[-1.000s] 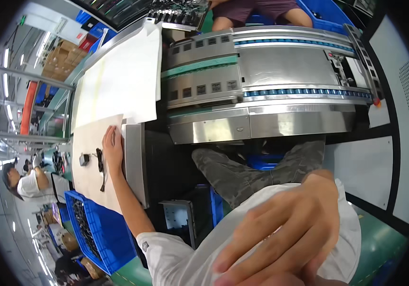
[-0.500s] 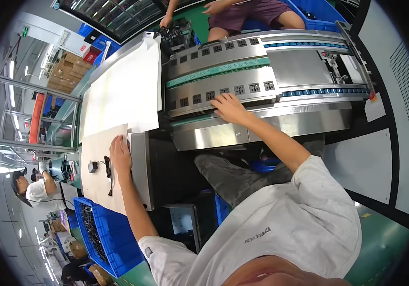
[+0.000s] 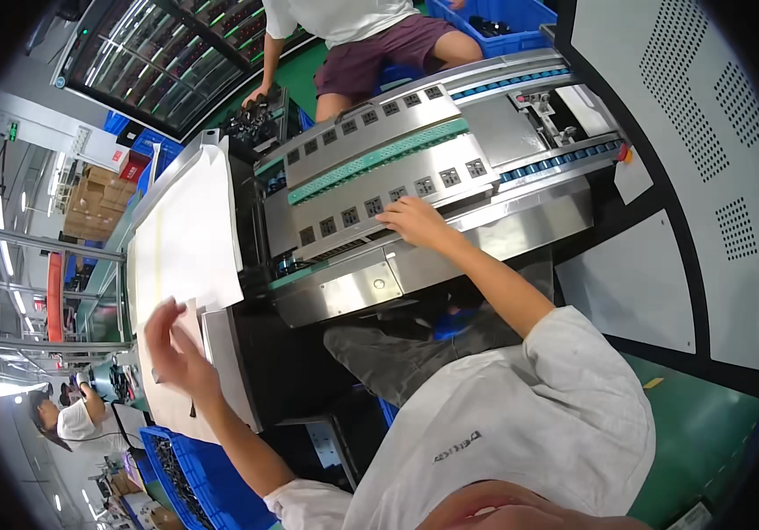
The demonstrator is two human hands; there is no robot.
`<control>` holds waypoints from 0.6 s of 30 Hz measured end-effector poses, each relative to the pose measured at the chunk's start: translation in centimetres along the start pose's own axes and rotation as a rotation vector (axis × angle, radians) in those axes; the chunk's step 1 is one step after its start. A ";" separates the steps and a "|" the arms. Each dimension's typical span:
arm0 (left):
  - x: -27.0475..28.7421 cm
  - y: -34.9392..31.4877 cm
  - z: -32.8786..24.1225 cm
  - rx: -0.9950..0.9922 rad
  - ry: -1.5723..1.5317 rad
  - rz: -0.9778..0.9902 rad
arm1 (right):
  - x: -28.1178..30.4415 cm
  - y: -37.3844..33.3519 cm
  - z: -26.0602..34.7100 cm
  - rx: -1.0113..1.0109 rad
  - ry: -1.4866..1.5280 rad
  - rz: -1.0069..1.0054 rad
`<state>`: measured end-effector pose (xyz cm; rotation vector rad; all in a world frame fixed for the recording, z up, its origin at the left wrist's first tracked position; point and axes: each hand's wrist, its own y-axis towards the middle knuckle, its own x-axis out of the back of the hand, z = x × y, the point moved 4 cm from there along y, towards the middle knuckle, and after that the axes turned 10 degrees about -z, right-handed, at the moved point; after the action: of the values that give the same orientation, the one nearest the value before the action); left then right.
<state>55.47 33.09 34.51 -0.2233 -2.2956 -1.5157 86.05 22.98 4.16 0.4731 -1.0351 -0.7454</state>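
Observation:
My right hand (image 3: 417, 223) rests on the near edge of a long metal socket fixture (image 3: 344, 205), its fingers curled over the edge beside the near row of black sockets. A green strip (image 3: 379, 161) runs lengthwise between the two socket rows. The fixture sits on a conveyor with blue rollers (image 3: 560, 154). My left hand (image 3: 183, 355) is raised over a tan board (image 3: 167, 408) at the left, fingers bent and apart, slightly blurred, with nothing seen in it. It hides most of a small black adapter and its cord on the board.
A white sheet (image 3: 187, 231) covers the table beyond the board. Below left stands a blue crate (image 3: 220, 481) of dark cords. Across the conveyor sits a person in maroon shorts (image 3: 371, 66), one hand at a pile of black parts (image 3: 251, 124). A perforated grey panel (image 3: 689, 115) rises at right.
My left hand has lifted from the board's edge and moved over the adapter. The fixture has slid right along the conveyor with my right hand on it. The whole view has shifted and tilted.

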 end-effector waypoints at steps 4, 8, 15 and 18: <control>4.6 -0.6 -16.2 -0.378 -0.848 -0.050 | 4.1 -1.4 -1.1 -0.036 -0.006 0.050; 7.2 -1.8 -17.1 -0.734 -1.613 -0.046 | 6.7 -2.3 -3.6 -0.084 -0.050 -0.029; 19.9 -7.8 -9.0 -1.493 -2.474 1.164 | 11.8 -4.9 -7.4 -0.232 -0.180 -0.074; 12.4 -5.1 -12.6 -0.862 -2.685 2.371 | 12.8 -5.1 -7.8 -0.255 -0.199 -0.093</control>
<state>45.24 18.65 39.42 2.3964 -0.6786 -0.3542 95.23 10.14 4.88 0.2315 -1.0893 -1.0086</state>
